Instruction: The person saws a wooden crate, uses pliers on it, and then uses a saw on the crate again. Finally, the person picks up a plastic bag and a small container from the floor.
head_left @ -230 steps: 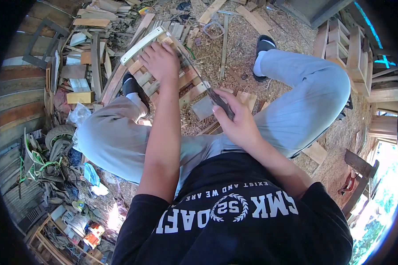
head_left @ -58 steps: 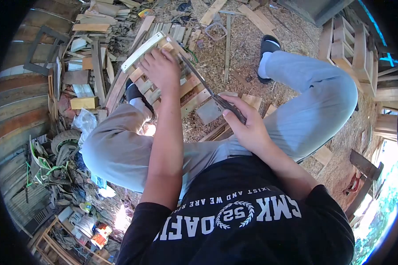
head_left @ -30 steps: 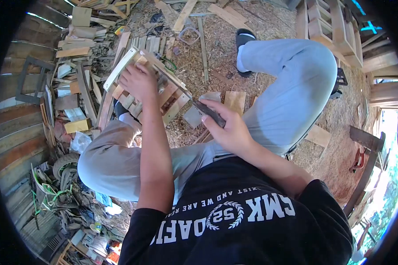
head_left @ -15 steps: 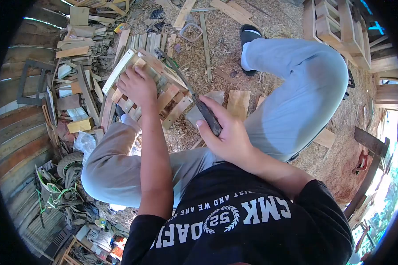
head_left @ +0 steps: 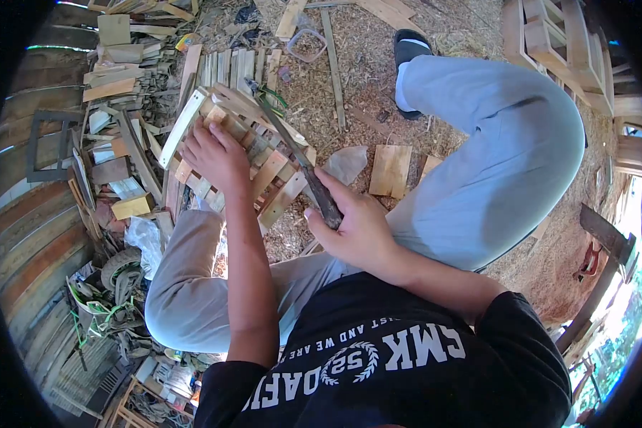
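A slatted wooden crate (head_left: 269, 171) sits tilted between my legs, one pale end board (head_left: 182, 128) at its left side. My left hand (head_left: 217, 155) lies over its upper slats, fingers bent around the wood; the thumb is hardly visible. My right hand (head_left: 357, 227) is closed around the dark grip of a hammer (head_left: 292, 139). The hammer's shaft slants up and left across the crate, and its far end is beside the top boards. That end is small and partly blends with the wood behind it.
Stacked wood offcuts (head_left: 121, 78) line the left wall. A small board (head_left: 390, 171) and a clear plastic tub (head_left: 307, 46) lie on the shavings-covered floor. Wooden frames (head_left: 560, 50) stand at upper right. A motorbike (head_left: 110, 307) is at lower left, a handsaw (head_left: 588, 260) at right.
The hammer and my right hand have shifted slightly left and down. My left hand's fingers are more stretched out over the slats. The whole view has shifted a little.
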`<state>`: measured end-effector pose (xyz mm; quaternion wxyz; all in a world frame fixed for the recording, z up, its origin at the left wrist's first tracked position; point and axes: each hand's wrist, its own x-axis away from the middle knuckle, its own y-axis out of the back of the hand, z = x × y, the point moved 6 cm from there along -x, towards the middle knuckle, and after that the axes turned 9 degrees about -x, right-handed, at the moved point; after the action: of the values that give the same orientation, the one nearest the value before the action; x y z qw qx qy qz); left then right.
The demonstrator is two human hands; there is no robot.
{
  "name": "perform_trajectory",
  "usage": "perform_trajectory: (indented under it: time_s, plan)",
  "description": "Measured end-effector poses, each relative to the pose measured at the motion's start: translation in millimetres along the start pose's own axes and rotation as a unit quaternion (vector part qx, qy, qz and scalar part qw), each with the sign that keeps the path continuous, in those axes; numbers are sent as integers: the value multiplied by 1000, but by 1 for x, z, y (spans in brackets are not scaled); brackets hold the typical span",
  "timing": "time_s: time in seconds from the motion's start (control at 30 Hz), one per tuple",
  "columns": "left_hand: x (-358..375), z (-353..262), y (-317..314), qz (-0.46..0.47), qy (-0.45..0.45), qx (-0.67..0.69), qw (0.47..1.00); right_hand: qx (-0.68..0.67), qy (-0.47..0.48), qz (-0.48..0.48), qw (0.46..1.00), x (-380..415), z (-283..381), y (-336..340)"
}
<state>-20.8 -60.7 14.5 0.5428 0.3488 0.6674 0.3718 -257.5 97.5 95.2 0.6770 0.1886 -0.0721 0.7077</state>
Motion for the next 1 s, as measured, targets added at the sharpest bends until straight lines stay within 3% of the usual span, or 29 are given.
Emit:
perform_trajectory:
  time_s: [0.33, 0.5, 0.73, 0.8, 1.0]
  plan:
    - [0, -2, 0, 6, -6, -24, 1000, 7, -34, 40, 999, -6, -9, -12]
    - [0, -1, -3, 4, -16, -24, 1000, -14, 20, 30, 999, -6, -4, -15]
    - [-1, -2, 1, -17, -10, -3, 1000, -20, 25, 52, 998, 2, 6, -18]
    - [0, -2, 3, -23, -3, 9, 1000, -38, 93, 12, 995, 5, 6, -19]
    - [2, -1, 8, -36, 10, 43, 998, -13, 73, 29, 997, 14, 17, -18]
